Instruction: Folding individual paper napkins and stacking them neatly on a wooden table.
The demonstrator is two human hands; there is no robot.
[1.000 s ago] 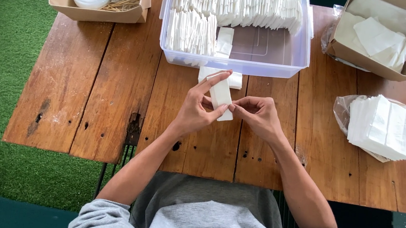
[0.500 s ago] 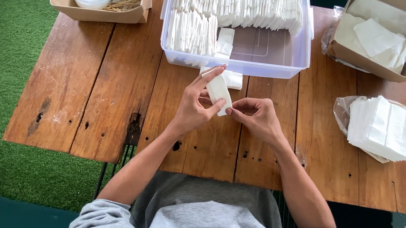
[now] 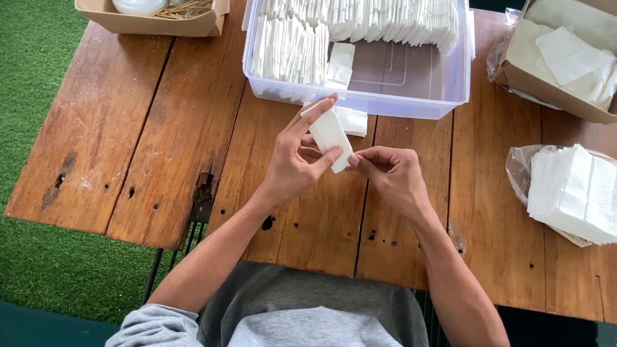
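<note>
Left hand (image 3: 290, 166) is pinching a small folded white napkin (image 3: 330, 133) between thumb and fingers, holding it tilted just above the wooden table (image 3: 175, 145). Right hand (image 3: 391, 175) is sitting just beside it, fingertips pressed together at the napkin's lower corner; whether they are gripping a small thing there is too small to tell. Another folded piece (image 3: 351, 121) is lying flat on the table right behind the hands, touching the tub. Clear plastic tub (image 3: 353, 101) beyond is holding rows of upright folded napkins, left and back parts packed, right front part bare, so judging roughly two thirds filled. Stack of unfolded napkins (image 3: 582, 192) on plastic wrap is waiting at right, more in the cardboard box (image 3: 576, 56) far right. Far left box (image 3: 152, 0) is holding a round white lid and sticks.
</note>
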